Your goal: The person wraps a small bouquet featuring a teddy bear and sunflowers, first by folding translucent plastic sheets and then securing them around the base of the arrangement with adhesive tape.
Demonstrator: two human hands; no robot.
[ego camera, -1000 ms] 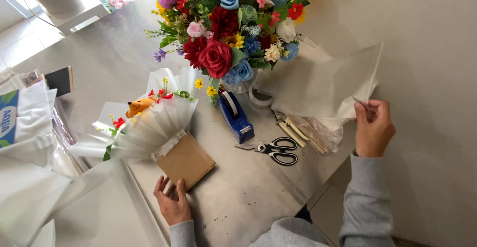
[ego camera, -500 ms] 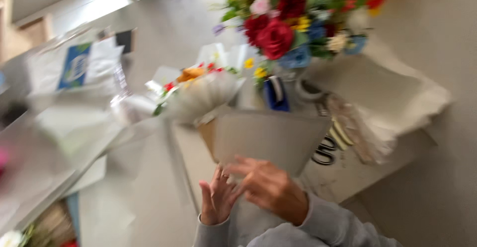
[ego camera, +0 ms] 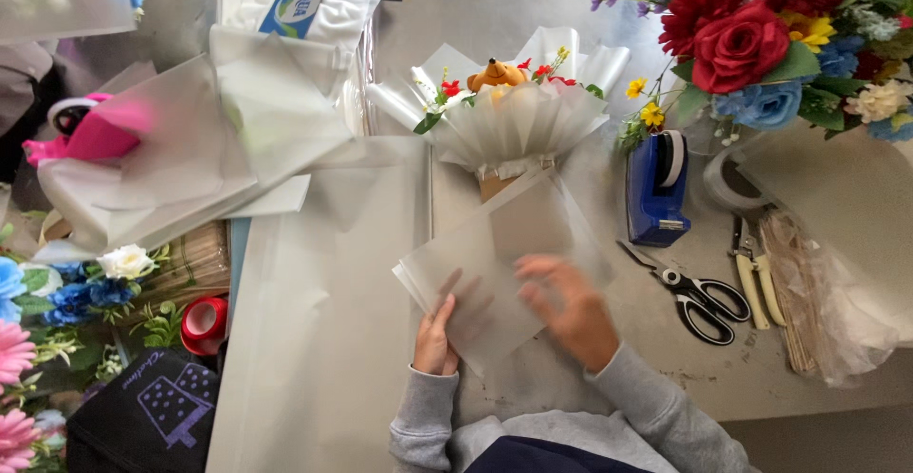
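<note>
A translucent white wrapping sheet [ego camera: 509, 254] lies tilted on the grey table, over the brown base of a small bouquet [ego camera: 514, 116] with an orange toy and white pleated wrap. My left hand [ego camera: 436, 335] pinches the sheet's lower left edge. My right hand [ego camera: 566, 307], blurred, rests flat on the sheet's lower right part, fingers spread.
Blue tape dispenser [ego camera: 654, 188], black scissors [ego camera: 694, 292], yellow-handled pruners [ego camera: 756, 273] and a bundle of sticks [ego camera: 794, 292] lie to the right. A large flower arrangement [ego camera: 770, 36] stands top right. Wrapping sheets [ego camera: 238, 121], red tape roll [ego camera: 203, 321] and artificial flowers [ego camera: 57, 302] crowd the left.
My right hand came from the far right sheet to the middle and brought a translucent sheet over the bouquet's brown base. The view shifted left and closer.
</note>
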